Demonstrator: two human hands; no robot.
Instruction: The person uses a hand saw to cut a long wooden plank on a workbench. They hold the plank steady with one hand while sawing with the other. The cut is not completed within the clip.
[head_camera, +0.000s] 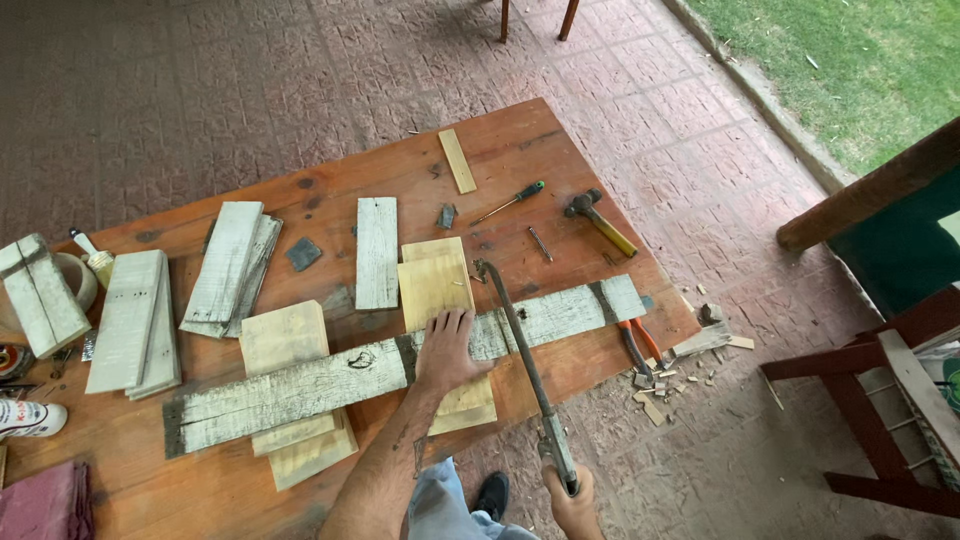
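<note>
Brick patio, wooden bench (330, 190). Sawing step: left hand (447, 350) spread flat, pinning whitewashed plank (300, 385) mid-frame; right hand (572, 500) fisted around hacksaw (525, 355) handle, lower centre. Next: steady strokes, firm pressure.

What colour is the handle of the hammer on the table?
Yellow. The hammer shows clearly in the head view, with a dark head.

Brick patio floor (200, 90), grass (850, 60) beyond.

A wooden table (330, 190) carries a long plank (300, 385); beyond it lie 1 hammer (598, 220), 1 screwdriver (510, 202) and short boards (377, 252).
</note>
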